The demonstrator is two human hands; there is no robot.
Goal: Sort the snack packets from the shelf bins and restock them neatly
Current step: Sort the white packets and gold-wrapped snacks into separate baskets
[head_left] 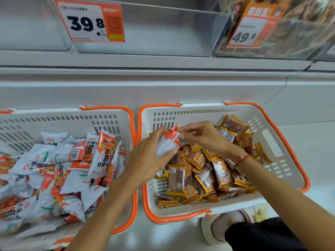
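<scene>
Sorting step: both hands, left hand [145,160] and right hand [203,136], pinching white packet [167,142] over right basket [282,160]. Next: carry toward 9 o'clock, drop in left basket [108,120].

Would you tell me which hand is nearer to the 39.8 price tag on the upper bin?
Left. The left hand, over the right basket's left edge, sits below and right of the price tag; the right hand is farther right, above the brown packets.

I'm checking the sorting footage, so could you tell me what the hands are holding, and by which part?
Both hands hold one white-and-orange snack packet above the right basket: the left hand grips its lower white body, while the right hand pinches its upper orange end.
</scene>
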